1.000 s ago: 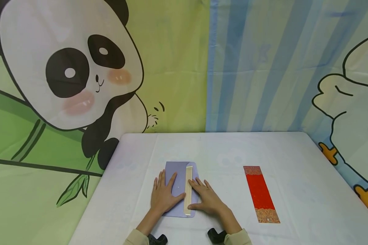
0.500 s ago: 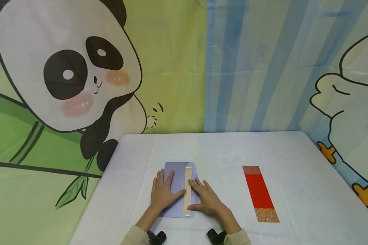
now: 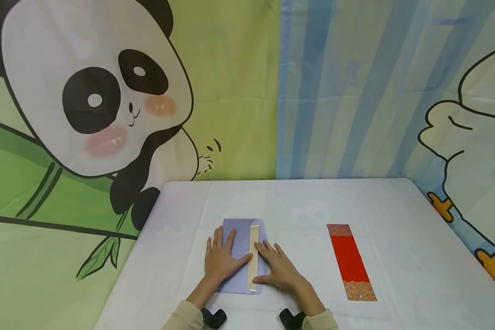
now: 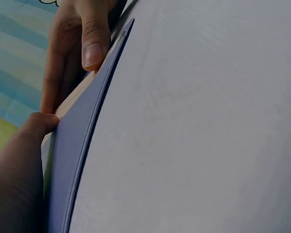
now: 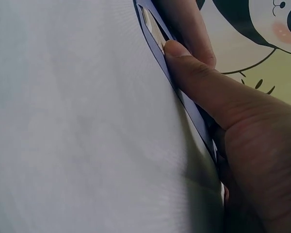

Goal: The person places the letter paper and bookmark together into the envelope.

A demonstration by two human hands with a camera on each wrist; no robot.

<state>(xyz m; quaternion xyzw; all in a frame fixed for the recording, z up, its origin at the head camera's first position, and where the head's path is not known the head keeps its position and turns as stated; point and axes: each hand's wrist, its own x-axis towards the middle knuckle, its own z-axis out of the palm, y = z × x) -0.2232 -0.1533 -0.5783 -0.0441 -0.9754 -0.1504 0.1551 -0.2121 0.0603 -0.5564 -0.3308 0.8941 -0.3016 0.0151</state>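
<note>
A flat lavender piece, like an envelope or folder, lies on the white table with a narrow cream strip running lengthwise along its right part. My left hand rests spread over its left side, with the thumb touching the strip's left edge. From the right, my right hand sets its thumb and index fingertip along the strip's right edge. In the left wrist view both thumbs meet the strip near the lavender sheet. In the right wrist view the right thumb presses at the strip; the other right fingers are mostly hidden.
A red strip with gold-patterned ends lies flat on the white table, right of the hands. Black wrist mounts show at both cuffs. A printed panda curtain hangs behind the table's far edge.
The left hand shifts very slightly, its thumb moving a little to the right over the strip. The right hand holds its place and the lavender piece stays put.
</note>
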